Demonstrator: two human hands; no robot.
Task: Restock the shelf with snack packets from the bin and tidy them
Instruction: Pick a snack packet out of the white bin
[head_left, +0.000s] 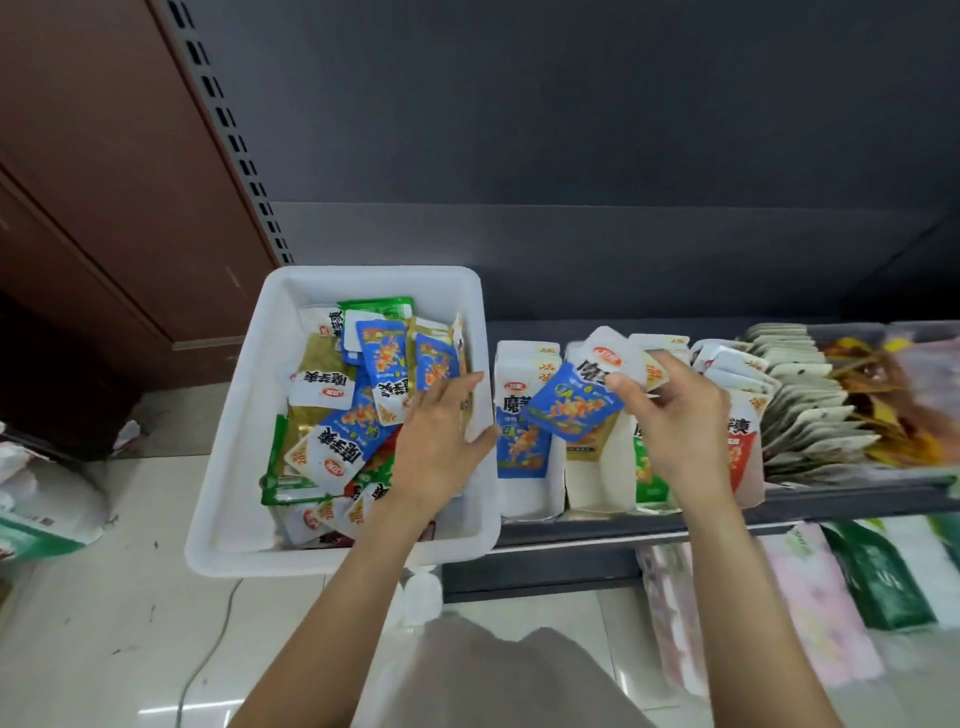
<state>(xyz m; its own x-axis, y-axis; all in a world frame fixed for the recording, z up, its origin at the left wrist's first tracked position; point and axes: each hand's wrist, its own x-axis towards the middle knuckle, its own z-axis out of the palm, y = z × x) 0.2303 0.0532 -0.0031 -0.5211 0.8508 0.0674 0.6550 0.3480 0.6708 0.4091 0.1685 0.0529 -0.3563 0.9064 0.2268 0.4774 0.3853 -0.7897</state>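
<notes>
A white plastic bin (234, 415) stands at the left end of the shelf, heaped with blue, green, gold and white snack packets (337, 415). My left hand (441, 441) hovers flat over the bin's right side, fingers straight, holding nothing. My right hand (675, 415) pinches a blue and white snack packet (576, 400) above the white display boxes (530, 499) on the shelf (831, 499). These boxes hold upright packets with blue, gold, green and red fronts.
Rows of pale packets (800, 405) and yellow-brown packets (872, 374) fill the shelf to the right. A lower shelf carries pink and green bags (878, 582). A brown cabinet (104, 208) rises at left, and a torn white box (41, 504) lies on the tiled floor.
</notes>
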